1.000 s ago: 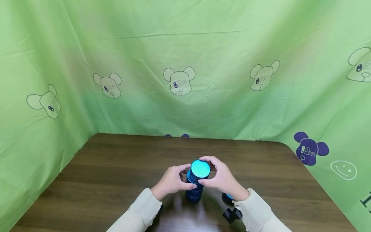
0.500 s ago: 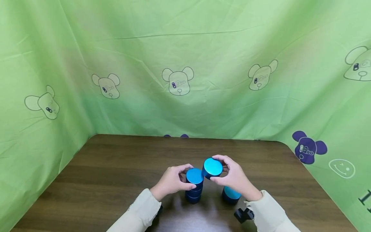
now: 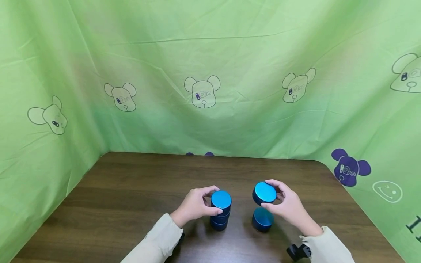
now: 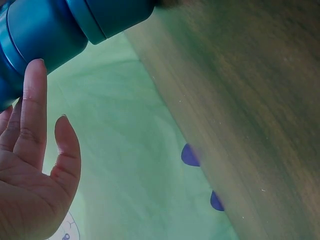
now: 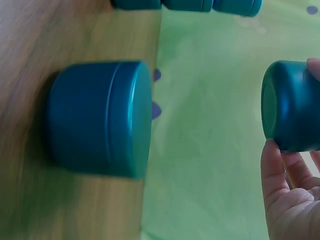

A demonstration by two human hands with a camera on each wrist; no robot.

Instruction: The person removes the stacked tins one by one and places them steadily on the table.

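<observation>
Right hand pinches round blue tin, seemingly metal, above matching blue tin — left hand grips blue cylindrical stack, partly masking it; green printed cloth behind.

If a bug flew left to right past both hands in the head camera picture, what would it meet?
Left hand, stack of blue containers, held blue container, right hand.
</observation>
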